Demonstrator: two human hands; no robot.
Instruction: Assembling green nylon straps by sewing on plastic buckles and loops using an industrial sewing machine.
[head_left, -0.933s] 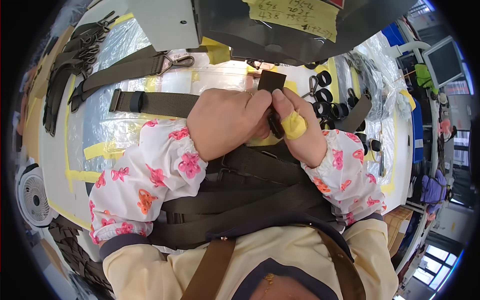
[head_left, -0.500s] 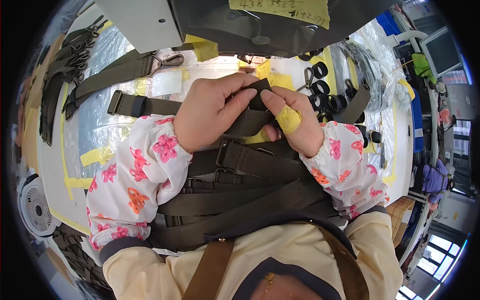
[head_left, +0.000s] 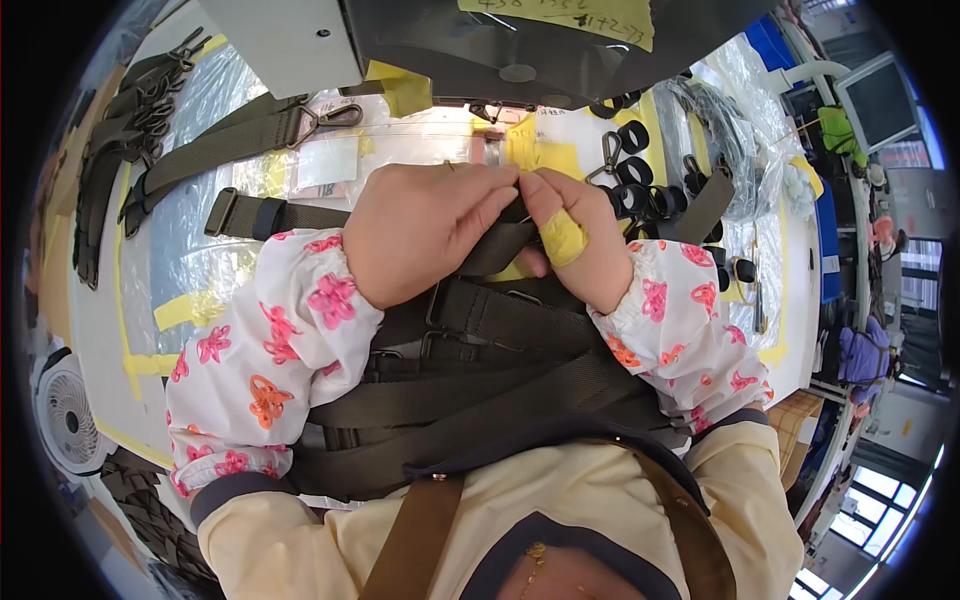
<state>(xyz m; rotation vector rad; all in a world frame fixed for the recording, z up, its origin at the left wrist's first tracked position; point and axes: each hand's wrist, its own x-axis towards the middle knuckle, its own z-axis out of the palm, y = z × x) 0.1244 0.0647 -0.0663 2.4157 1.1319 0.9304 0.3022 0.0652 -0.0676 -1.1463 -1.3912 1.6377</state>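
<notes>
Close together in front of me, both hands pinch a dark olive webbing strap (head_left: 500, 248). My left hand (head_left: 425, 232) is closed on it, thumb against forefinger. My right hand (head_left: 582, 230), with yellow tape round its thumb, grips the same strap beside it; the fingers cover most of the pinched end. To the left, from behind my left wrist, runs a strap piece with a metal buckle (head_left: 222, 212) and a black loop (head_left: 269, 217). A pile of webbing straps with metal buckles (head_left: 500, 320) lies below my hands, against my body.
A dark machine housing (head_left: 520, 50) stands just beyond my hands. Straps with snap hooks (head_left: 335, 117) lie at the left, on a plastic-covered table (head_left: 100, 340). Several black rings (head_left: 632, 170) and a coil of clear plastic (head_left: 740, 150) are at the right. A white fan (head_left: 72, 420) stands lower left.
My fingertips have come closer together, and the strap end that stood up between them is now mostly hidden. The view has shifted slightly.
</notes>
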